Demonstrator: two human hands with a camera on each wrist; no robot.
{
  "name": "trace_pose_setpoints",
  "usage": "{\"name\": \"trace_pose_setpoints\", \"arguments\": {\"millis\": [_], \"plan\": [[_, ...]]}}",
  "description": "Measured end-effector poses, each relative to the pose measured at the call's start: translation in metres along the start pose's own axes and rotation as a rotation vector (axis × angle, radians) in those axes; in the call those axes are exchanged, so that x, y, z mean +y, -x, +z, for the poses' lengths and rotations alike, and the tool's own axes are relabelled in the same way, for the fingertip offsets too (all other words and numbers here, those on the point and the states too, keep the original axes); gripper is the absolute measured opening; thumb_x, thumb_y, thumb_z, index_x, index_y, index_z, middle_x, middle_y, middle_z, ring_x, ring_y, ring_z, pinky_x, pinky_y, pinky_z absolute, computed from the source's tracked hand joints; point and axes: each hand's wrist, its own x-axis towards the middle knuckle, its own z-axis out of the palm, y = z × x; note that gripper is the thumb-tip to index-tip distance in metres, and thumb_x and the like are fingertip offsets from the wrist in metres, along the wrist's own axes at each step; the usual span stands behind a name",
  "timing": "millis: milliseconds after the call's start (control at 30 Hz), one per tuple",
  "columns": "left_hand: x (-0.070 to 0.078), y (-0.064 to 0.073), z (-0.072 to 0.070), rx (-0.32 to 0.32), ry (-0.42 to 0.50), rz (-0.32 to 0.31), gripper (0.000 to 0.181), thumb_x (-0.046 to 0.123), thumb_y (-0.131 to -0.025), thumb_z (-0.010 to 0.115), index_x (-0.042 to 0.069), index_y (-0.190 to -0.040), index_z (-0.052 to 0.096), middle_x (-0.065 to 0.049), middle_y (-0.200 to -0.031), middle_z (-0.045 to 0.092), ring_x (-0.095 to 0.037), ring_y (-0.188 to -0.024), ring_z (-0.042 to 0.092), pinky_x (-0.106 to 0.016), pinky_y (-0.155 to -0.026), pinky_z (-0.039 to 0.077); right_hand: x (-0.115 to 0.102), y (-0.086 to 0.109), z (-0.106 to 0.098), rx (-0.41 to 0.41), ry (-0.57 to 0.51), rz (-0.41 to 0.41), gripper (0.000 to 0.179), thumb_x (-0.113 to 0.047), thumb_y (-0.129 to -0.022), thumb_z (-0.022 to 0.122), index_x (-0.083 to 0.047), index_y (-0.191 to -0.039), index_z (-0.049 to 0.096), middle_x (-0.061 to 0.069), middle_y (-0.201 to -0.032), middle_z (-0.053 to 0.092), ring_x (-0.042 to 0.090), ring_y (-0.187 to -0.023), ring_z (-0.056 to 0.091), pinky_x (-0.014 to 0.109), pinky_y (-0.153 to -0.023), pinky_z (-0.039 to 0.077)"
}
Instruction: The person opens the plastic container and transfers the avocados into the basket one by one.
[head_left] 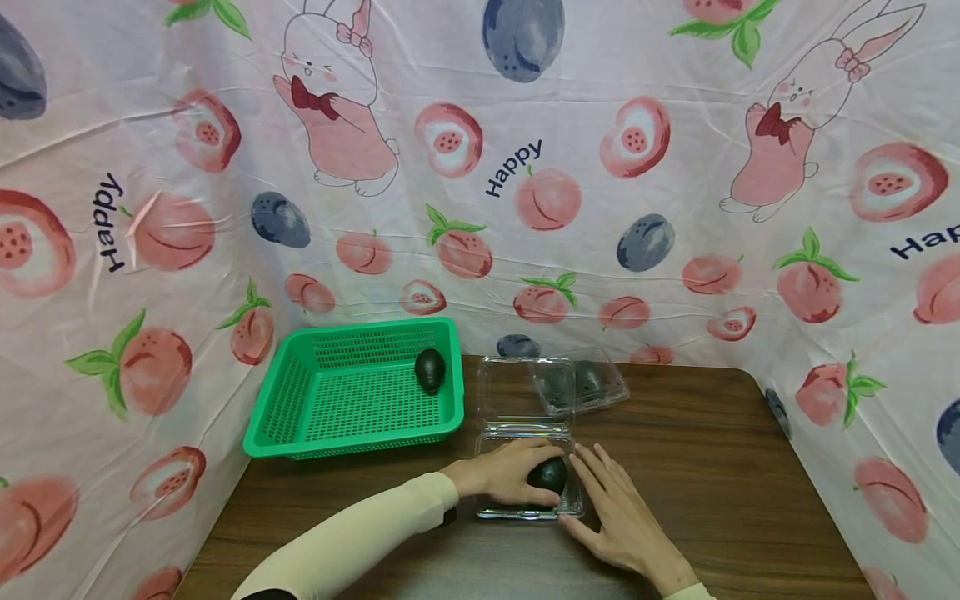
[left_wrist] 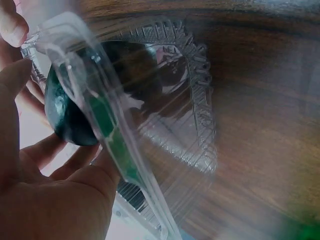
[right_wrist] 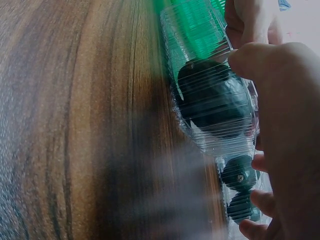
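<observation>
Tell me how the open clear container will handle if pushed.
The open clear container probably flexes under pressure, since its see-through walls look thin. Its shiny plastic may slide readily. Its opened lid, joined along one edge, could swing or flop.

A brown wood-grain table (head_left: 712,467) carries a green basket (head_left: 352,404), an open clear container (head_left: 517,515) and a filled one (head_left: 603,404).

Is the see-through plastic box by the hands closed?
No, the clear plastic lid is folded open, away from the box's base.
</observation>
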Motion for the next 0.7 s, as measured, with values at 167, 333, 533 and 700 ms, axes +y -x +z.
{"name": "trace_pose_setpoints", "arguments": {"millis": [167,333,533,700], "plan": [[-0.0011,-0.0021,0.0012,0.022,-0.012,0.018,0.066,0.047,-0.106,0.078,0.016,-0.161,0.060,-0.006,-0.159,0.066,-0.017,-0.140,0.068,-0.028,-0.111,0.059,0.0004,0.0004,0.0011,0.013,0.013,-0.007,0.093,-0.053,-0.098,0.084,-0.007,-0.171,0.049,0.015,-0.179,0.047,0.051,-0.162,0.045,0.075,-0.122,0.048],[-0.0010,-0.0018,0.0011,0.031,-0.013,0.019,0.065,0.041,-0.104,0.082,0.016,-0.160,0.062,-0.006,-0.159,0.067,-0.018,-0.143,0.067,-0.030,-0.115,0.058,0.0000,0.0008,0.0020,0.017,0.020,-0.007,0.093,-0.053,-0.098,0.085,-0.007,-0.170,0.049,0.013,-0.179,0.047,0.051,-0.161,0.046,0.074,-0.122,0.048],[-0.0018,-0.0014,0.0017,0.038,-0.005,0.016,0.064,0.038,-0.102,0.084,0.016,-0.158,0.063,-0.005,-0.157,0.068,-0.017,-0.143,0.067,-0.030,-0.115,0.057,-0.0006,0.0004,0.0019,0.013,0.004,-0.002,0.092,-0.053,-0.098,0.085,-0.008,-0.171,0.049,0.013,-0.180,0.047,0.052,-0.161,0.045,0.075,-0.122,0.048],[-0.0034,-0.0015,0.0014,0.046,0.001,0.031,0.062,0.036,-0.101,0.084,0.015,-0.156,0.064,-0.004,-0.154,0.070,-0.015,-0.136,0.069,-0.027,-0.111,0.058,-0.0005,0.0003,0.0020,0.010,0.006,-0.004,0.093,-0.053,-0.099,0.084,-0.007,-0.171,0.049,0.013,-0.180,0.046,0.052,-0.161,0.045,0.075,-0.122,0.047]]}}
